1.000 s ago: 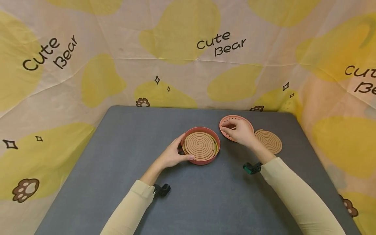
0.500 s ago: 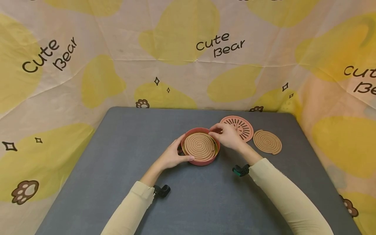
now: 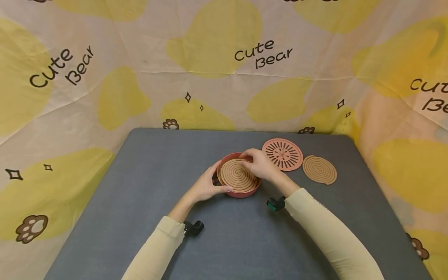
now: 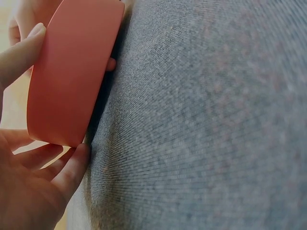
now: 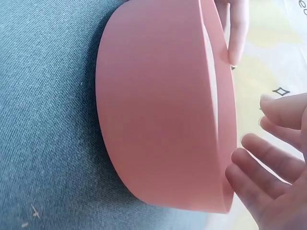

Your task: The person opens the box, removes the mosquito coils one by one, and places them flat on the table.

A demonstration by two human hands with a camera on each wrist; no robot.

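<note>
We've got 1 mosquito coil [image 3: 238, 177] in the red tin [image 3: 242, 194], L hand [image 3: 204, 186] gripping its side, R hand [image 3: 259, 165] over its far-right edge, can't tell if pinching anything tbh. Slotted lid [image 3: 282, 154] & 2nd coil [image 3: 319, 170] still out, both right of it.

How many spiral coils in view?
2. One flat spiral coil sits in the red round container; the second coil lies on the table, right of the slotted lid. More could be hidden under the one in the container.
</note>
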